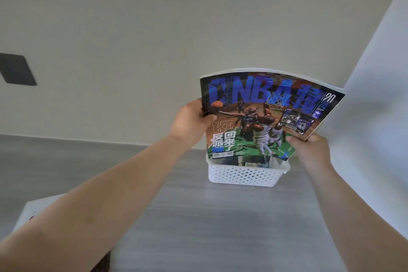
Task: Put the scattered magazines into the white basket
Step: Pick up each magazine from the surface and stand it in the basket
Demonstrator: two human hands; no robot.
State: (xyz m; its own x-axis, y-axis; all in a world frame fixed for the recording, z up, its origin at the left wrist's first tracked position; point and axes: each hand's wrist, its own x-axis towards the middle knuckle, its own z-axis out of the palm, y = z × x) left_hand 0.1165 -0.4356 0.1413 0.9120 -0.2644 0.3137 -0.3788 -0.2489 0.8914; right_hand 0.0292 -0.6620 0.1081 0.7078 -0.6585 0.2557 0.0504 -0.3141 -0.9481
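The left forearm [92, 201] stretches from the near edge across the grey floor [198, 227]. The magazine [265, 112], cover toward the camera and bowed, is held upright just above the white basket [245, 175], its lower edge at the rim. The left hand [189, 121] grips its left edge; the right hand [309, 150] pinches its lower right corner. The cover looks wider than the opening, so lowered straight it may catch the rim, buckle, or tip the light basket. The magazine lies between the hands, the fingers [293, 140] clamped on its edges.
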